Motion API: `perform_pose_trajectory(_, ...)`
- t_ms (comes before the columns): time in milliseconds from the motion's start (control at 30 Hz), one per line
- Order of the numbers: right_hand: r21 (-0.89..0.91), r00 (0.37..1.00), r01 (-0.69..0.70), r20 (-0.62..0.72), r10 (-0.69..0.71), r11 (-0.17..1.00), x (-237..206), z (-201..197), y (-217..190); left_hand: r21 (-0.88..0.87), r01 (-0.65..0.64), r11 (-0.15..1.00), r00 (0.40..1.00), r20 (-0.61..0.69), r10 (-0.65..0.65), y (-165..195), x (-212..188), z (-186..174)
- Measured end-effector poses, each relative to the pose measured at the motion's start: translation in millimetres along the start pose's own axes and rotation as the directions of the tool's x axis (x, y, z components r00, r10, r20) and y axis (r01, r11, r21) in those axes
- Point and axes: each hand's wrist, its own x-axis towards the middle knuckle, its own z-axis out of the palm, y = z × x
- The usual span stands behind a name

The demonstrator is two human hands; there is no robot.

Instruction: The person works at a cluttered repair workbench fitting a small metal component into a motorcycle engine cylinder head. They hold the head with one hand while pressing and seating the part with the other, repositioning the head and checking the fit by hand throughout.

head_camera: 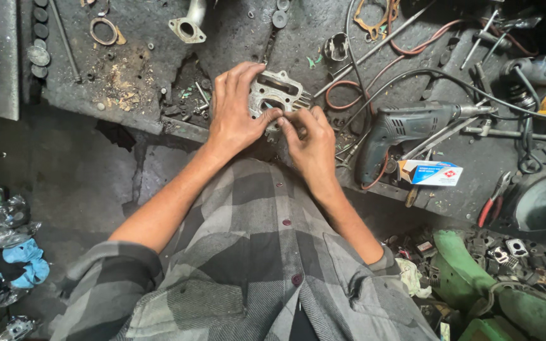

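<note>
Across the top of the view a grimy, dark metal workbench point(127, 95) is spread, dusty and pitted, with one torn gap in its surface. One grey electric drill point(406, 129) with a ribbed plastic body is laid to the right of the hands, and one small white and blue cardboard box point(431, 172) is set just below it. One pair of red-handled pliers point(494, 202) is seen further right. One finned, silvery metal engine part point(277, 93) with a round bore is held at the bench's near edge, between the two hands. It is pressed flat by the left hand point(235, 113), fingers spread over its left side. The right hand point(311, 142) is pinched together at its lower edge, fingertips touching the left thumb.
</note>
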Motion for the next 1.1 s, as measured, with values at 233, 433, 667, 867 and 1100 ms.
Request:
perform_pose_trajectory(233,-0.058,1.0,0.005,-0.021,-0.006,0.998,-10,0,-13,0.004,0.013,1.0,1.0,0.023,-0.013,3,-1,0)
perform_pose_trajectory(433,-0.156,0.999,-0.006,0.033,0.011,0.988,-7,-13,-19,-0.084,-0.032,0.996,0.994,0.101,0.04,5,4,-12)
perform_pose_trajectory(667,-0.239,0.991,0.086,0.117,-0.059,0.967,1,-32,-21,-0.051,-0.011,0.999,0.907,0.42,0.031,-1,20,-35)
perform_pose_trajectory(867,-0.234,0.979,0.11,0.194,-0.065,0.966,6,-33,-20,0.008,-0.009,1.0,0.883,0.47,0.004,6,22,-35)
perform_pose_trajectory(1100,-0.373,0.958,0.2,0.267,-0.102,0.906,12,-35,-20,0.058,-0.031,0.998,0.887,0.462,0.001,7,19,-31)
